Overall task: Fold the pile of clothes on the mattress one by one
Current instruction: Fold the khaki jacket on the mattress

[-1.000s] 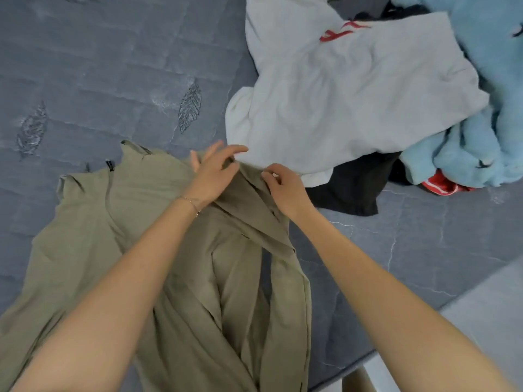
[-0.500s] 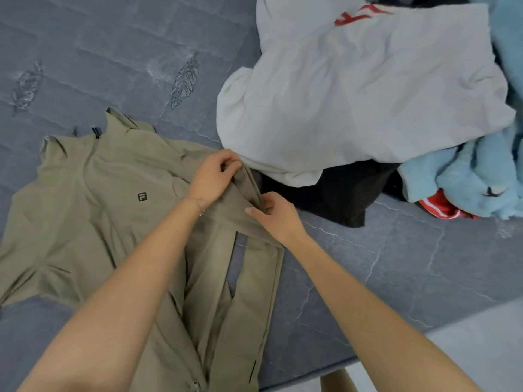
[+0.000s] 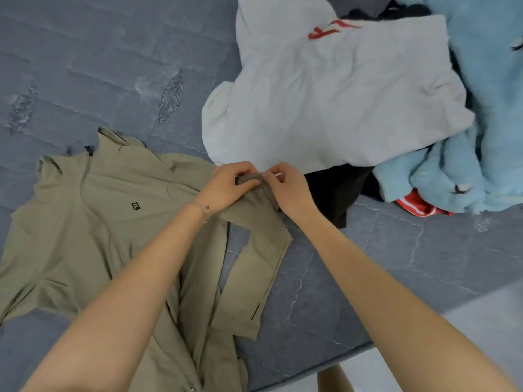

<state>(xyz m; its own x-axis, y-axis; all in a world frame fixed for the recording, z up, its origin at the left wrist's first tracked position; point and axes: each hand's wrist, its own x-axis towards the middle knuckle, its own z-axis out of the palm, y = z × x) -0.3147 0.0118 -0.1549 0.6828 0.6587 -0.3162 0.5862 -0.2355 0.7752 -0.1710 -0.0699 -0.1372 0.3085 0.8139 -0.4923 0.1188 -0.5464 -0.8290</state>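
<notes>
1. Olive jacket (image 3: 93, 222) lies spread on the grey mattress (image 3: 93, 66), beside the clothes pile (image 3: 339, 94);
2. left hand (image 3: 229, 186) and right hand (image 3: 288, 188) fingers both pinch its cuff.

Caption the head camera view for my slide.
Left hand and right hand pinch a sleeve end of the olive-green jacket on the grey quilted mattress.

Two hands draw close together
Left hand (image 3: 229, 185) and right hand (image 3: 289, 190) pinch one shirt (image 3: 85, 227) fold, fingers curled; bare forearms converge, bracelet (image 3: 198, 205) on left wrist.
</notes>
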